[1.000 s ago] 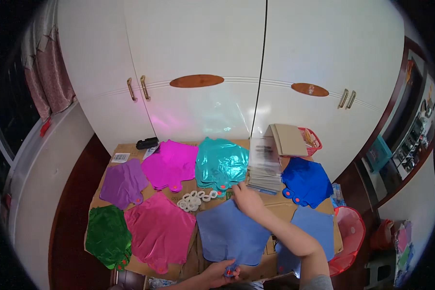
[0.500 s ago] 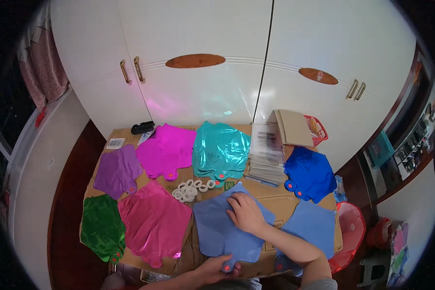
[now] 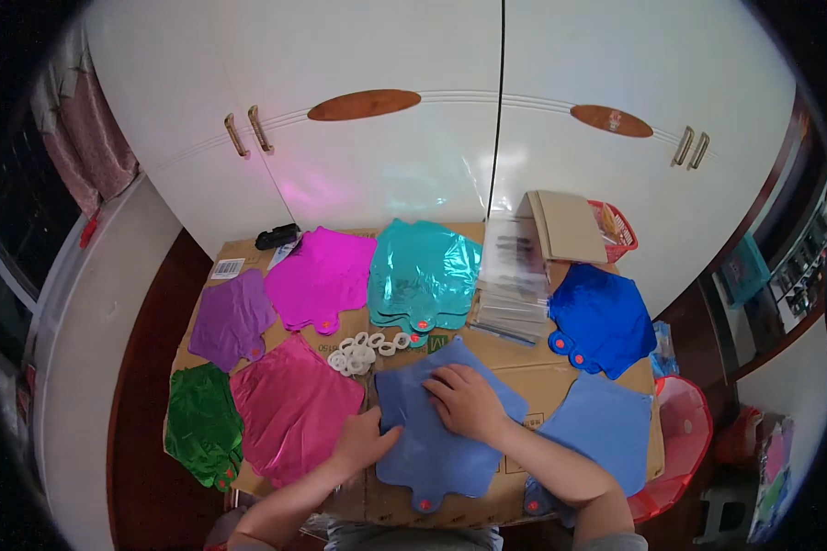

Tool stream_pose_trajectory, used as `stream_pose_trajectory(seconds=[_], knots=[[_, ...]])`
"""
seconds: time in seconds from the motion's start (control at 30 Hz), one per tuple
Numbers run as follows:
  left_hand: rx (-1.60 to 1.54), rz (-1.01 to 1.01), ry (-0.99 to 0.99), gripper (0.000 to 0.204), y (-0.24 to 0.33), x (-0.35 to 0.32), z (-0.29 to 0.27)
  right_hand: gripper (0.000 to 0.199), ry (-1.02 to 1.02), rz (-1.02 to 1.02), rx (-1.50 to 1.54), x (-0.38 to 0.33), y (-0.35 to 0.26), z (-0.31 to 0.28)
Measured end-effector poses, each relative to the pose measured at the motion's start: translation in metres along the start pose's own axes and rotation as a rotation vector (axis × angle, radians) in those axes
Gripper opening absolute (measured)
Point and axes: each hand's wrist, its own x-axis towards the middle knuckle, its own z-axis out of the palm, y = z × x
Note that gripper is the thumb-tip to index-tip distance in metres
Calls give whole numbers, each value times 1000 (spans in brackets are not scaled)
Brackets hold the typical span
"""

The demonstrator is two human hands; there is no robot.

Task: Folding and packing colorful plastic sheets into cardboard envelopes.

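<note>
A flat light-blue foil balloon (image 3: 446, 459) lies at the near middle, its small tab with a red dot pointing toward me. My right hand (image 3: 469, 404) rests on its upper part, fingers slightly bent and apart, palm down. At its left edge is my left hand (image 3: 369, 443), thumb spread from the fingers and touching the blue foil; it grasps nothing that I can see. Left of that hand lies a pink foil balloon (image 3: 294, 404). Beyond the hands sits a loose pile of white rings (image 3: 354, 356). Another light-blue balloon (image 3: 602, 432) lies beside my right forearm.
Cardboard (image 3: 524, 372) covers the work surface. Green (image 3: 202, 413), purple (image 3: 232, 317), magenta (image 3: 322, 275), teal (image 3: 423, 271) and dark-blue (image 3: 602, 317) balloons lie around. Clear plastic sleeves (image 3: 510, 294), a beige cardboard piece (image 3: 570, 228) and red baskets (image 3: 685, 422) stand right. White cupboards (image 3: 386, 165) rise behind.
My left hand has moved from the balloon's near tab up and left to its left edge, letting go of the tab. The right hand stays on the balloon. The view has shifted slightly.
</note>
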Motion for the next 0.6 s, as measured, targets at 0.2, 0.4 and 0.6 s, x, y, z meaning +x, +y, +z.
stream_pose_trajectory(seconds=[0.2,0.4,0.6], knots=[[246,47,234,33,-2,11,11,45,-115,-38,-44,1,-1,-7],[89,108,70,31,6,20,7,49,-73,-49,-77,-1,-1,-6],[260,231,-100,27,23,20,19,44,-111,-54,-97,0,1,-6]])
